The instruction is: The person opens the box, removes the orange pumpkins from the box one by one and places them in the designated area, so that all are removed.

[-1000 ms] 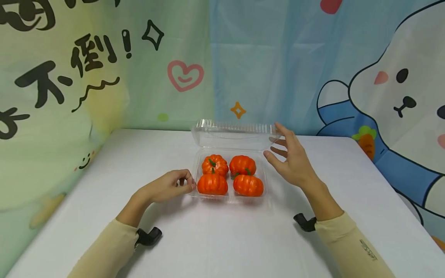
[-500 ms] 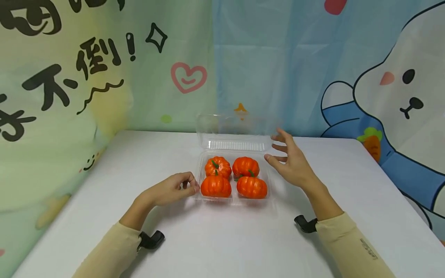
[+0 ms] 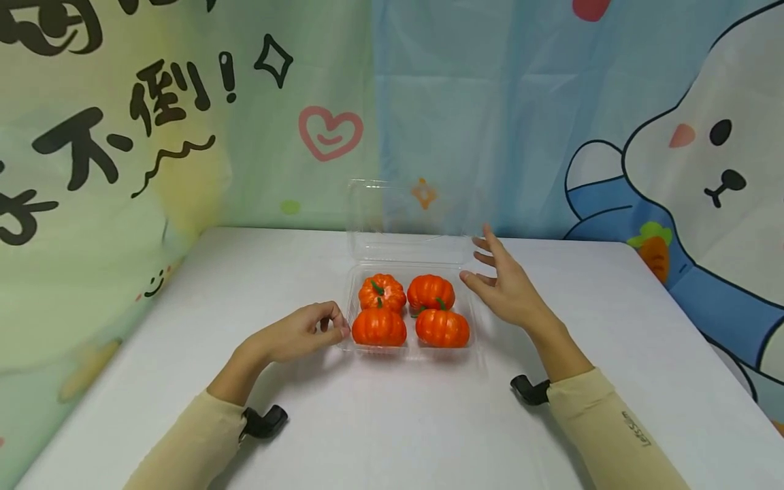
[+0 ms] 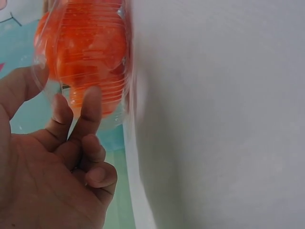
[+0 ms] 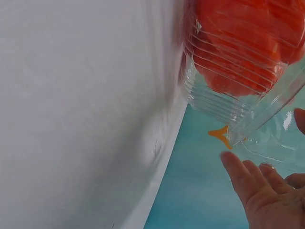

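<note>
A clear plastic clamshell container sits on the white table with several small orange pumpkins inside, each with a green stem where one shows. Its see-through lid stands raised at the back. At the near left corner my left hand pinches the rim; the left wrist view has its thumb over the edge and fingers against the ribbed wall. My right hand is beside the lid's right side, fingers spread and fairly straight. In the right wrist view those fingertips lie close to the clear plastic edge.
The white table ends just behind the container, where a printed cloth backdrop hangs. Black wrist-camera mounts stick out from both sleeves, low over the tabletop.
The lid has swung back from leaning over the container to standing upright. My right hand has shifted slightly left relative to the lid; my left hand stays at the corner.
</note>
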Action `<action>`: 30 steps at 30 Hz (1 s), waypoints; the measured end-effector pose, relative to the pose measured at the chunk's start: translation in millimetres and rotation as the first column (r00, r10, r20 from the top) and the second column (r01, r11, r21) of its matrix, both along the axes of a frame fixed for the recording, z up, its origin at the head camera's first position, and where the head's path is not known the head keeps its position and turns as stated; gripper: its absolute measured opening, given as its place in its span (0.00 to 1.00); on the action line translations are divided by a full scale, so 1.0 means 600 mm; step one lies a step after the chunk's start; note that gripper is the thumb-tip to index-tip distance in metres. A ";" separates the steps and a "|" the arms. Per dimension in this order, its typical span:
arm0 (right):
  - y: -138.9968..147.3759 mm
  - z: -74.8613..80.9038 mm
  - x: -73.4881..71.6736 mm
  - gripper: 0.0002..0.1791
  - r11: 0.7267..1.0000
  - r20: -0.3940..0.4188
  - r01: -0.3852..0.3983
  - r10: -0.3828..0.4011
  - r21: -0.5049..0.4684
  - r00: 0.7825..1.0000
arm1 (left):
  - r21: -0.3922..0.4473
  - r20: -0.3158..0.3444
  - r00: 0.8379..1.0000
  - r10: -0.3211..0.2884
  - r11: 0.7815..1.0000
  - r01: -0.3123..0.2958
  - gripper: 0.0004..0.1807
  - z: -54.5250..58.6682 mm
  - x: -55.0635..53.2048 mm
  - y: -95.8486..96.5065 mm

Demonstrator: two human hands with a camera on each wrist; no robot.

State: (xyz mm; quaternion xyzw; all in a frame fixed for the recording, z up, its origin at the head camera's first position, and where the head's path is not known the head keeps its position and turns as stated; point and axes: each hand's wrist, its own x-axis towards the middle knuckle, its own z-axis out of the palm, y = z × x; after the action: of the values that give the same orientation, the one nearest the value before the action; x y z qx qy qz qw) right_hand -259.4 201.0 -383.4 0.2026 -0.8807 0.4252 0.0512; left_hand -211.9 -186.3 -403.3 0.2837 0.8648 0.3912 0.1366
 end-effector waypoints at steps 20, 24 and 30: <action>-0.001 -0.014 -0.017 0.48 0.999 0.064 -0.025 0.023 0.022 0.998 | -0.008 -0.025 1.000 -0.009 1.000 0.009 0.05 0.005 0.005 0.000; 0.000 -0.012 -0.018 0.46 0.999 0.080 -0.029 0.028 0.017 0.996 | -0.005 -0.022 1.000 -0.008 1.000 0.008 0.05 0.005 0.004 0.000; 0.002 -0.014 -0.018 0.46 0.999 0.121 -0.045 0.043 0.019 0.992 | -0.002 0.000 1.000 -0.005 1.000 0.005 0.05 0.000 0.005 -0.002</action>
State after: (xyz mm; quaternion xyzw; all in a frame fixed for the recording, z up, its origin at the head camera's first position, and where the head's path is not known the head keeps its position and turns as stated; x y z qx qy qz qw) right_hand -270.5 202.2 -391.7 0.1964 -0.8819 0.4283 -0.0139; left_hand -209.0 -187.7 -403.1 0.2856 0.8645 0.3901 0.1377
